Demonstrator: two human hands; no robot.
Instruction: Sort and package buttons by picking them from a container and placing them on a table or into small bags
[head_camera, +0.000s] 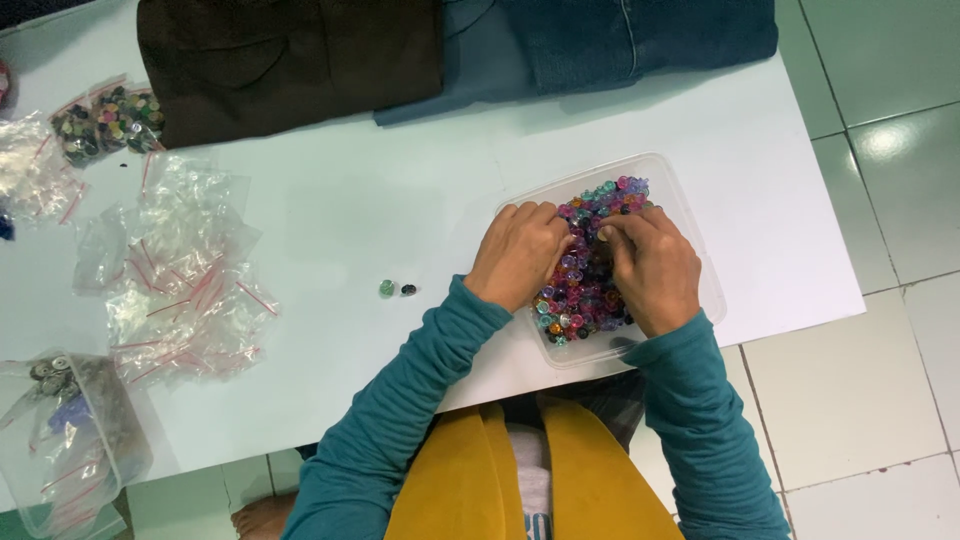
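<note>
Here both hands, left hand (517, 255) and right hand (652, 265), dig with curled fingers among glossy, rounded, multicoloured beads (585, 285) inside a clear plastic tub (690, 225); whether either pinches a bead cannot be told.

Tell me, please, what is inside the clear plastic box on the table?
The clear plastic box holds many colourful buttons. Both hands, left and right, rest in it, covering some of them.

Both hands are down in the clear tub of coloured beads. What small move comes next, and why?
Probably lift the right hand, pinching one bead, and carry it left to the two loose beads on the white table. Both hands, the left hand too, have their fingers buried in the bead tub, and that small pair already lies apart from it.
</note>
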